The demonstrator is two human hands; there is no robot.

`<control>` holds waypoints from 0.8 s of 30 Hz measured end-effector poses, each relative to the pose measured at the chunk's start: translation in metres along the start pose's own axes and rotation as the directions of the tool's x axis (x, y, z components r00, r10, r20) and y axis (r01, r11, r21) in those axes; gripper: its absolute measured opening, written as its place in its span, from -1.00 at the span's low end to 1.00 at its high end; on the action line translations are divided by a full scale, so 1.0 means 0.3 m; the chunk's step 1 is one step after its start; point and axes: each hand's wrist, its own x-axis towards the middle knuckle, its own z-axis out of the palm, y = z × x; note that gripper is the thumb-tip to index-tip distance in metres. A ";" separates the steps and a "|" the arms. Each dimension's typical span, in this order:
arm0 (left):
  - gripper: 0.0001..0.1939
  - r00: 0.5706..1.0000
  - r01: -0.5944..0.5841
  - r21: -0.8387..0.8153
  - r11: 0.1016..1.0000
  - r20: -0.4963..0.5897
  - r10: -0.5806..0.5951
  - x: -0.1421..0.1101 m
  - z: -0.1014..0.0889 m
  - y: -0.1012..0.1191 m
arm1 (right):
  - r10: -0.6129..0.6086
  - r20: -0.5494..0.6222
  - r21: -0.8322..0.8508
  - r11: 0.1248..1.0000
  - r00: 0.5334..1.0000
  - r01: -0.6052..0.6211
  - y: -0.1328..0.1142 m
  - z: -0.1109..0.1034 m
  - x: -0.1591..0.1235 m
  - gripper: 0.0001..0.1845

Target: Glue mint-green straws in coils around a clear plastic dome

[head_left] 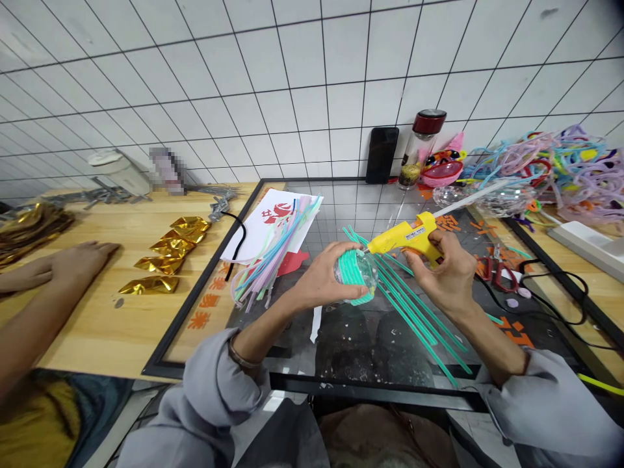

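My left hand [327, 276] is wrapped round a clear plastic bottle piece [371, 273] partly covered in rows of green pipe cleaner [351, 268]. In my right hand [446, 266] is a yellow hot glue gun [402, 235], fingers closed about its handle. Its nozzle points left and meets or nearly meets the upper edge of the bottle piece; I cannot tell which. A long pale glue stick [470, 197] sticks out of its back. Below the gun, several loose green pipe cleaners [414, 315] lie slantwise on the dark glass top.
Left of centre, pastel pipe cleaners [275, 250] lie over white paper [244, 240]. A phone [382, 156] and glass bottle [422, 149] stand by the wall. Red-handled scissors [500, 273], black cable [560, 312] and a pipe-cleaner heap [560, 169] lie right. Another person's arm [49, 292] rests near gold foil [170, 250].
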 end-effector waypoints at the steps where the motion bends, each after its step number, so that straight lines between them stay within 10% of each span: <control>1: -0.28 1.000 -0.001 0.000 1.000 0.000 0.001 0.000 0.000 0.000 | -0.005 -0.002 0.004 1.000 1.000 0.005 0.000 0.000 0.000 -0.73; 24: -0.29 1.000 -0.013 0.006 1.000 0.009 0.013 0.002 -0.003 0.000 | -0.006 0.007 0.004 1.000 1.000 0.006 0.000 -0.006 0.004 -0.73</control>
